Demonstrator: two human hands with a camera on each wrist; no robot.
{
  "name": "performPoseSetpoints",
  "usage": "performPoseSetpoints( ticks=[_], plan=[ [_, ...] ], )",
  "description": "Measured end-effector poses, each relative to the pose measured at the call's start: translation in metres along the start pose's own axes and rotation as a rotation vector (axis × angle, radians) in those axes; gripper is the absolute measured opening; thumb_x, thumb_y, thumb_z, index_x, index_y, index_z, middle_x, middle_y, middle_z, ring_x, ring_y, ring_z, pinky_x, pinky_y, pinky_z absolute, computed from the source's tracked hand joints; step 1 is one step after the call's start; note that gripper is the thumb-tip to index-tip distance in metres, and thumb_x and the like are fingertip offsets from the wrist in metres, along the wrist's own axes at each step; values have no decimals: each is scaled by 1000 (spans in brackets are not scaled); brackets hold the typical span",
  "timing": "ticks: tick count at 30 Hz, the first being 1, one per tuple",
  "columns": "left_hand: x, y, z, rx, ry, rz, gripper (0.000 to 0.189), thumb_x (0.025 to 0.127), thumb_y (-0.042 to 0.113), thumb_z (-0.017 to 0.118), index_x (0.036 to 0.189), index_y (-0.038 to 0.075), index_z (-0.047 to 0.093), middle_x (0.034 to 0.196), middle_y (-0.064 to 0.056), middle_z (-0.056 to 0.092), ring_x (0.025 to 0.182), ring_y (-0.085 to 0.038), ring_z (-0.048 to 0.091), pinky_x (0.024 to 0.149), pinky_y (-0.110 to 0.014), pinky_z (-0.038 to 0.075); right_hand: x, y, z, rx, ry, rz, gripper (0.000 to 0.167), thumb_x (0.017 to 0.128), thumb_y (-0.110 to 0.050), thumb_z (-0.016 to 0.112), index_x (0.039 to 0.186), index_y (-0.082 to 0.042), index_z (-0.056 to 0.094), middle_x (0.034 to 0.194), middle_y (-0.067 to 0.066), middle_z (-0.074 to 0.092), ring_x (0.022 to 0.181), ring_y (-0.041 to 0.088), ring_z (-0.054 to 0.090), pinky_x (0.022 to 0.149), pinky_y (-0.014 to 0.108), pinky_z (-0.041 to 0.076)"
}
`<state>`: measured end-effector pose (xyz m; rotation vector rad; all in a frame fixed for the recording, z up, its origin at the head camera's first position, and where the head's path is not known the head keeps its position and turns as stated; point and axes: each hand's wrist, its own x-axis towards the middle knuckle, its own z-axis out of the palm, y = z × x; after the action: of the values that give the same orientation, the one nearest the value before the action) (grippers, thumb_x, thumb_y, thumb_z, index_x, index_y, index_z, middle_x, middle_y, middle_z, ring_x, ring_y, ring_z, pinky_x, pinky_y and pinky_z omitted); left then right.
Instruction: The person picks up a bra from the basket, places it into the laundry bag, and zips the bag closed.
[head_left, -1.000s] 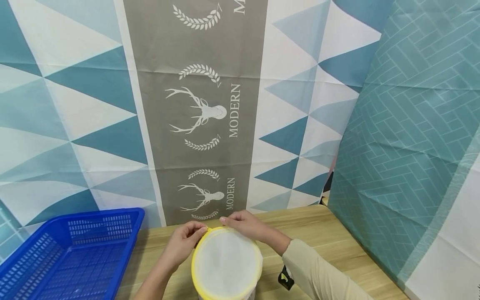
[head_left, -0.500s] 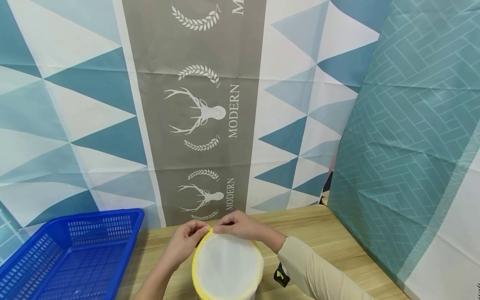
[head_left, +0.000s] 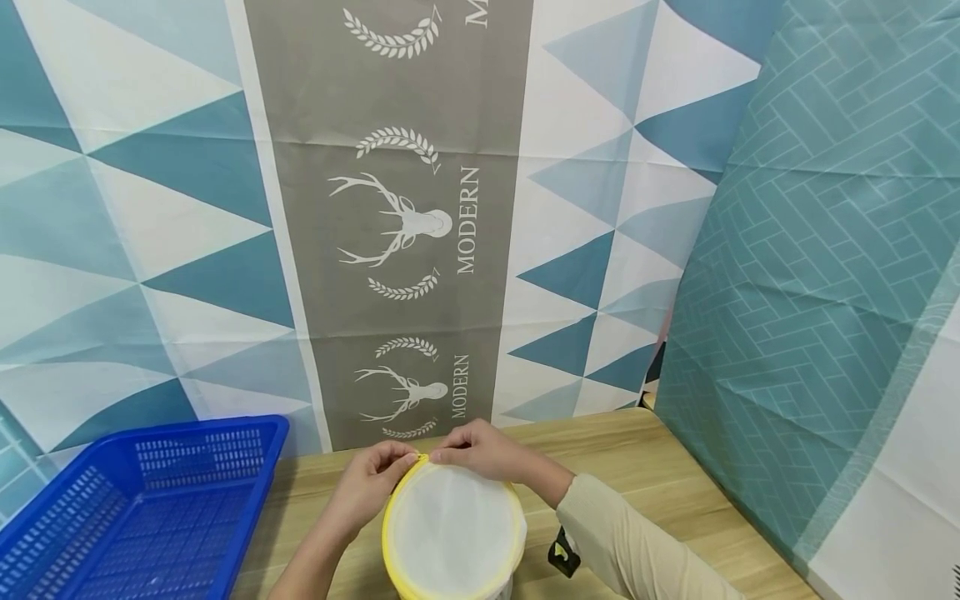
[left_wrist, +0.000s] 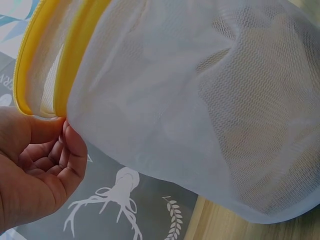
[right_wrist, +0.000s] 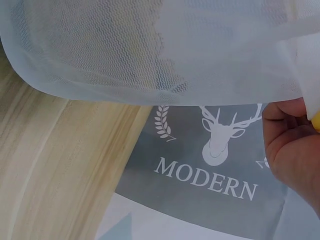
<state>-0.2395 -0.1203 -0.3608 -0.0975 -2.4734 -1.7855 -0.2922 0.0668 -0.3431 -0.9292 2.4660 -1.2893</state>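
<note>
A round white mesh laundry bag (head_left: 453,533) with yellow trim stands on the table in the head view. Its yellow zipper edge (left_wrist: 75,55) shows as two bands with a gap between them in the left wrist view. My left hand (head_left: 367,479) pinches this edge at the far side of the bag's top, thumb against curled fingers. Close beside it, my right hand (head_left: 487,452) grips the rim, thumb toward the left hand. In the right wrist view the right hand (right_wrist: 295,145) is partly cut off, and its fingertips are hidden behind the mesh.
A blue plastic basket (head_left: 180,533) with slotted sides is at the left of the wooden table (head_left: 600,450). Behind the table hangs a patterned cloth (head_left: 420,300) with deer heads and triangles. A teal sheet (head_left: 810,292) borders the right side.
My right hand has shifted slightly left along the rim, its thumb coming down close to the left fingers. The left hand keeps its pinch in almost the same place.
</note>
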Motion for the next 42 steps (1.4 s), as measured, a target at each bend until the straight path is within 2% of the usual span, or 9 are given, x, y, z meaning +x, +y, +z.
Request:
performPoseSetpoints(
  ticks=[5,11,19,26,34,42],
  plan=[
    [0,-2,0,-1,-1,7,14,93,12,56,97,3,66,82,-4,64,71,-14,59,61,-24,49,0,2,-1,-9,-4,-15,21,92,-24,60,97,-10,74,89,3,69,65,5,58,54,19,47],
    [-1,-4,-2,-26,14,-12,15,93,11,56,99,0,65,81,-5,64,70,-13,60,61,-23,51,-3,8,-6,20,-4,-31,22,92,-22,59,99,-6,73,94,10,70,68,4,60,58,20,50],
    [0,-2,-1,-26,12,-15,15,94,11,55,98,2,65,82,-5,64,72,-14,61,63,-24,51,-4,8,-7,38,5,9,21,92,-24,59,99,-10,73,93,6,71,68,7,62,59,22,52],
    [-1,1,0,-15,1,-9,14,94,11,55,98,2,65,83,-5,64,74,-14,60,64,-24,51,-1,4,-5,-4,-10,-18,21,92,-27,59,96,-12,72,90,2,69,69,5,59,60,21,50],
    [-1,1,1,-10,-11,-9,14,93,12,56,98,2,65,82,-5,63,72,-12,58,62,-23,49,1,-1,-3,-62,-81,-42,21,92,-28,59,104,-15,71,98,-1,69,79,3,58,71,18,48],
    [-2,-1,2,-13,-14,-1,15,92,12,57,97,1,66,80,-5,63,70,-11,56,60,-21,48,0,1,-1,-97,-80,-58,20,91,-26,62,103,-13,71,99,0,70,80,-1,57,72,16,48]
  ],
)
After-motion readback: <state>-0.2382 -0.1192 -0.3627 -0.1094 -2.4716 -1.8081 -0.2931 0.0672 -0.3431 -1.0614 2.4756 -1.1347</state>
